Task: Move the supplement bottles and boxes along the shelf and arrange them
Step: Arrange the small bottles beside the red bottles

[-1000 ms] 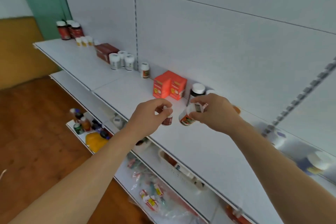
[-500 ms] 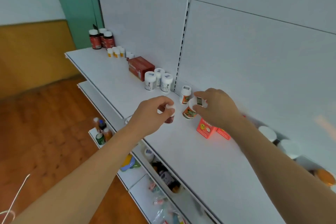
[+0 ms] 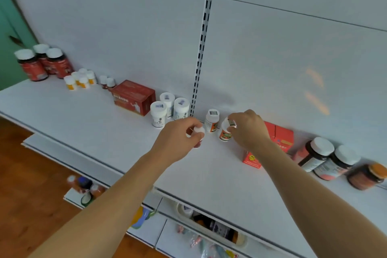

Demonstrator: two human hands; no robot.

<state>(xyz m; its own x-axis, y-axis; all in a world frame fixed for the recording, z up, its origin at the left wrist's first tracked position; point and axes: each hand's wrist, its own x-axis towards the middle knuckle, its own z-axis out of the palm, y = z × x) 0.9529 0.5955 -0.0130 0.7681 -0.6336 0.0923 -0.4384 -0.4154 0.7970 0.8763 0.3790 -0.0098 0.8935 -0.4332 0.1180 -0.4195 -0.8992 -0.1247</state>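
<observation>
Fingers [image 3: 195, 135] of both hands round small bottle caps (each gripping one) on shelf [image 3: 104, 132]

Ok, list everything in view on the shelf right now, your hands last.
Big red bottles: three, white caps, far left.
Tiny orange bottles: about five, beside them.
Tiny dark bottles: two, by the wall.
Dark red box: one, left of the upright.
White bottles: three, at the upright.
Orange-label bottle: one, standing between the hands.
Red boxes: two, behind the right arm.
Dark bottles: three, far right.
Shelf: white.
Left hand: grips a small red bottle.
Right hand: grips a second orange-label bottle.
</observation>
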